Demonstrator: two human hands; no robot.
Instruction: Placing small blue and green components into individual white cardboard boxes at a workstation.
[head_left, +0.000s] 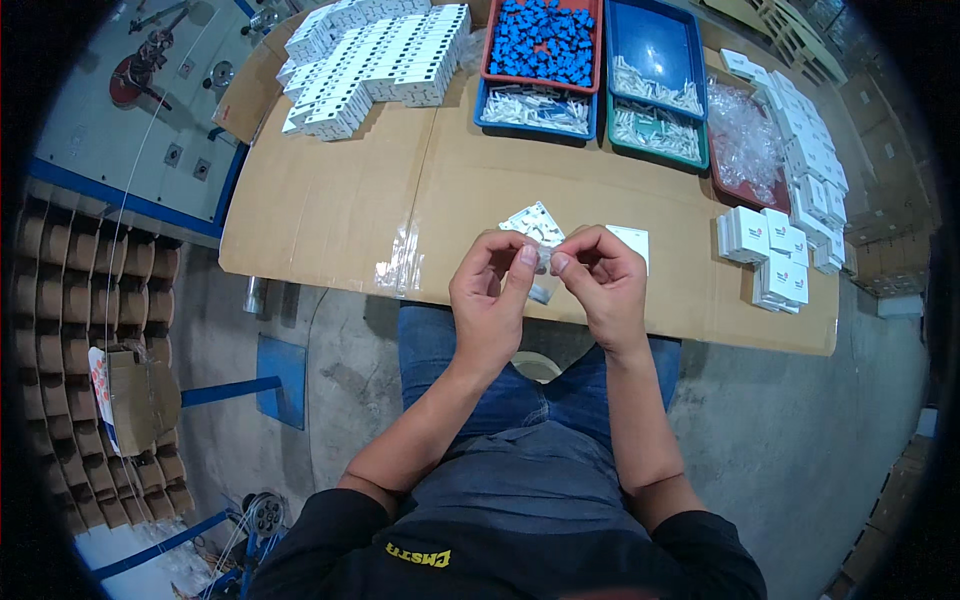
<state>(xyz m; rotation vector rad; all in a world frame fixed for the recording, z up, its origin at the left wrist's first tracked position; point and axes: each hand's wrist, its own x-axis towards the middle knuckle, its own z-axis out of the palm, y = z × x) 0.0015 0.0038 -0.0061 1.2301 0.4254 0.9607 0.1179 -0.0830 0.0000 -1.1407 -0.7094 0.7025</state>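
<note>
your left hand (490, 300) and right hand (603, 285) are both pinched shut, thumb and forefinger, on a small clear plastic bag (543, 266) held between them just above the near edge of the cardboard-covered table (330, 200). keep the pinches close together at the bag's mouth so it opens evenly, and work over the white part (533, 222) lying just beyond your fingers, with the stacked small white boxes (765, 245) off to your right.

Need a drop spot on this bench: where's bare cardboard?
Free: the cardboard top between the white box rows and the near edge, left of both hands. Crowded: trays at the back, small white boxes on the right.
</note>
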